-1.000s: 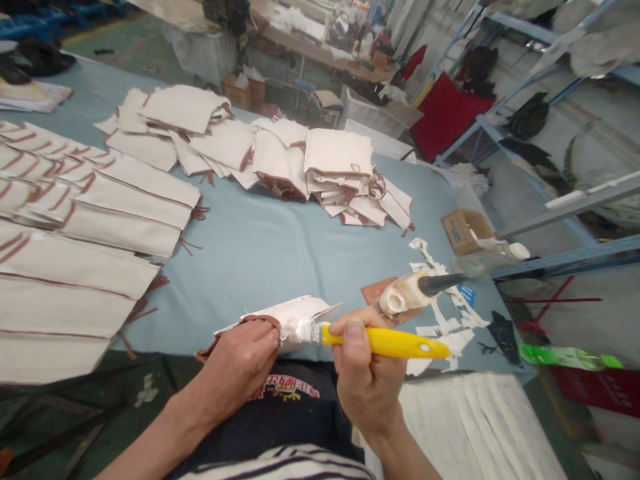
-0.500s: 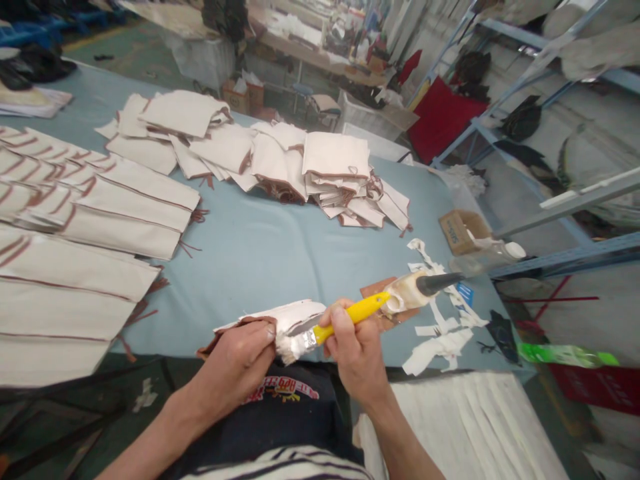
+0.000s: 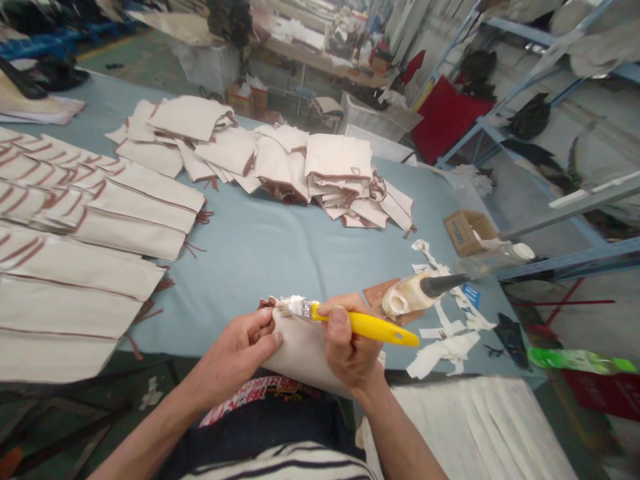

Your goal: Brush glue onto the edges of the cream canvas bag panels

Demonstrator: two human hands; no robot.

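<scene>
A cream fabric piece (image 3: 305,347) with brown trim lies at the table's front edge, partly over my lap. My left hand (image 3: 250,340) pinches its left end near the trim. In my right hand (image 3: 350,340) is a yellow-handled brush (image 3: 383,328), handle pointing right. Its white-coated bristles touch the piece's upper left edge, just beside my left fingertips. To the right of my right hand, a whitish, stained bottle (image 3: 403,298) with a dark tip lies on a brown board (image 3: 376,293).
Cream pieces with brown edges lie in a pile (image 3: 337,157) at the back and in overlapping rows (image 3: 145,207) at left. White scraps (image 3: 445,350), a cardboard box (image 3: 467,233) and a clear bottle (image 3: 495,257) are at right. A metal shelf (image 3: 565,210) stands beyond.
The fabric piece has turned and now shows a broad cream face. The brush has swung so its bristles point left at the upper edge, and its handle lies lower right.
</scene>
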